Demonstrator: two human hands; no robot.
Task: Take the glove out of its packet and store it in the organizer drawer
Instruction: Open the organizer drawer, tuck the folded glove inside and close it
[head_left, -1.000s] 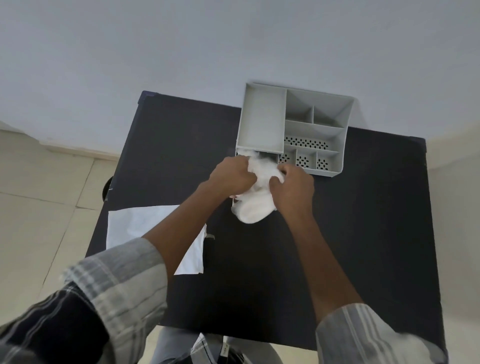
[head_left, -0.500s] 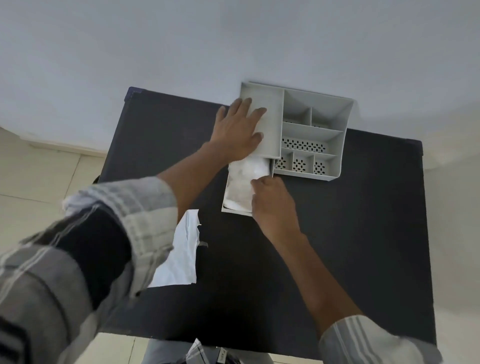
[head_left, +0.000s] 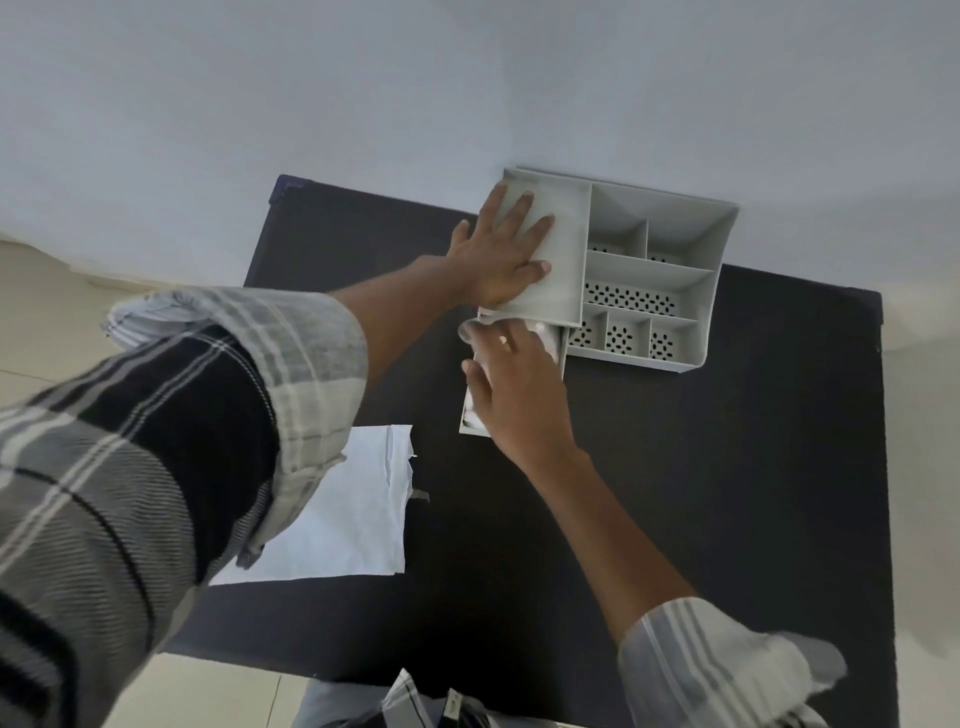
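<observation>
Tabletop (head_left: 727, 493), black and rectangular, is set against a pale wall (head_left: 363, 104), with beige floor tiles (head_left: 52, 312) seen to its left. At the far edge of the tabletop, touching the wall, a grey plastic organizer (head_left: 670, 270) is placed; several open compartments with perforated bottoms are shown on its right side, and a flat solid top panel on its left. A white torn packet (head_left: 358, 519) is laid flat on the near left part of the tabletop, partly covered by a checked sleeve (head_left: 182, 441). From beneath the solid panel a shallow drawer (head_left: 474, 425) is pulled out toward the person, and the white glove (head_left: 545, 338) is held inside it, mostly hidden. The left hand (head_left: 506, 249) is spread wide and pressed flat on the solid top panel, nothing being gripped. The right hand (head_left: 514, 384) is laid over the drawer with fingers loosely extended, pressed down on the glove rather than closed around it.
</observation>
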